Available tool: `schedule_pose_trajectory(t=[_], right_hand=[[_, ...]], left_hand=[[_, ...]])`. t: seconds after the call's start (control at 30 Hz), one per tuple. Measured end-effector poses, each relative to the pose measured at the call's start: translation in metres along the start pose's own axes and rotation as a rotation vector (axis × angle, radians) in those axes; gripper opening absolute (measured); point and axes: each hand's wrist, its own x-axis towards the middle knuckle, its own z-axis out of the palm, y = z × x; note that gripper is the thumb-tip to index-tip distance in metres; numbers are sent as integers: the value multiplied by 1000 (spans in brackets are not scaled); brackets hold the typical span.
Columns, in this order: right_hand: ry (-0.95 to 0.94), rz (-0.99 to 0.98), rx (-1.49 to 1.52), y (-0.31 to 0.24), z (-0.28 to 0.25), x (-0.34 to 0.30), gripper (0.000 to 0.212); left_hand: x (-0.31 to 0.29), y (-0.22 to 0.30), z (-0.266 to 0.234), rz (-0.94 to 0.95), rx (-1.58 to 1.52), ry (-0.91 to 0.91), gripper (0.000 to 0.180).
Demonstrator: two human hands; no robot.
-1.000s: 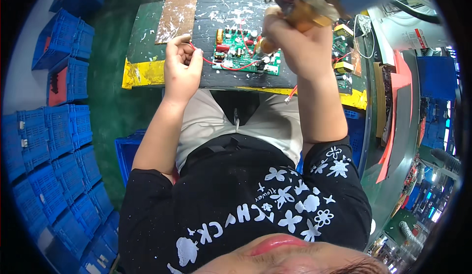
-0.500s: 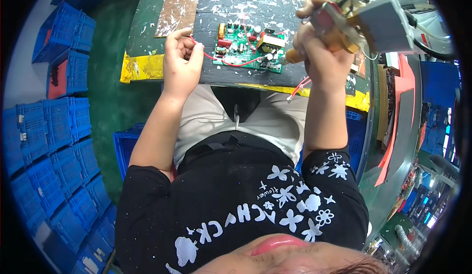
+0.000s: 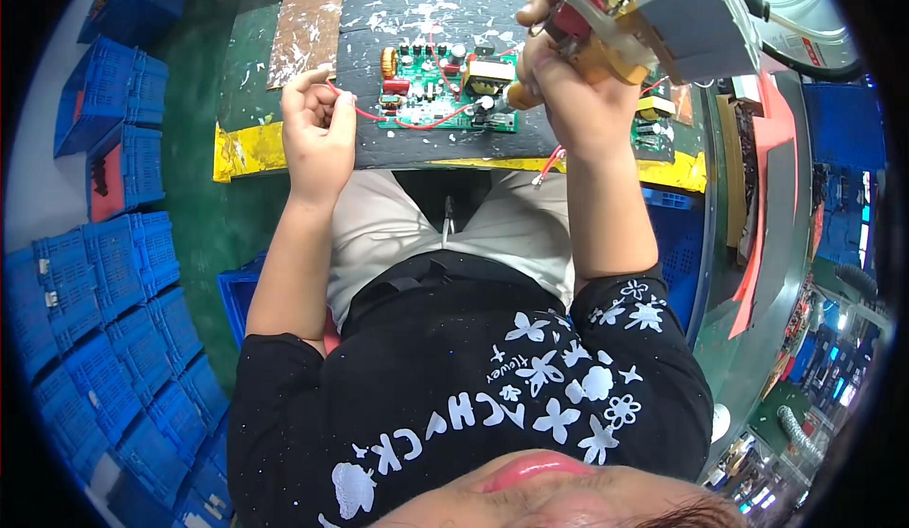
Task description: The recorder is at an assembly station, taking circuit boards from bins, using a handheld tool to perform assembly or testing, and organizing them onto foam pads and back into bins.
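Half hiding a yellow tool [image 3: 614, 61], clasped in right grip [image 3: 584, 99]; pinching red wire [image 3: 426, 127] in left grip [image 3: 318, 128], with circuit board [image 3: 417, 112] between.

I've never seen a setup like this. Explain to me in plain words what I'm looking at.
There is no machine arm here: a person works with two bare hands. The view comes from a wide fisheye camera worn on that person's head, looking down, so straight edges bend near the rim.

On the workbench lies a dark mat, and on it a green circuit board crowded with parts. The left hand pinches a red wire that runs over to the board. The right hand grips a bulky yellowish tool, its tip at the board's right side; whether it touches, I cannot tell.
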Motion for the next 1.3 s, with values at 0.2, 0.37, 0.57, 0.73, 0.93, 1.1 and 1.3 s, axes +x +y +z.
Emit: schedule_pose_trajectory(t=[0.2,0.37,0.57,0.73,0.93,1.1,1.3], right_hand=[[27,-28,8,-16,4,2,46],[177,141,85,-31,5,6,55],[99,122,53,-21,-13,37,56],[56,53,-131,-4,-15,58,58],[151,-284,-1253,25,-4,10,68],[-245,263,-1207,32,13,-6,39],[-272,92,-1014,30,-8,-6,34]], left_hand=[[1,-3,0,22,17,6,34],[0,-5,-2,27,17,-1,34],[1,-1,1,18,35,-8,33],[1,-2,0,1,7,-3,34],[0,-2,-2,-20,11,5,34],[1,-9,-7,31,22,44,38],[18,-28,-18,119,-79,46,46]])
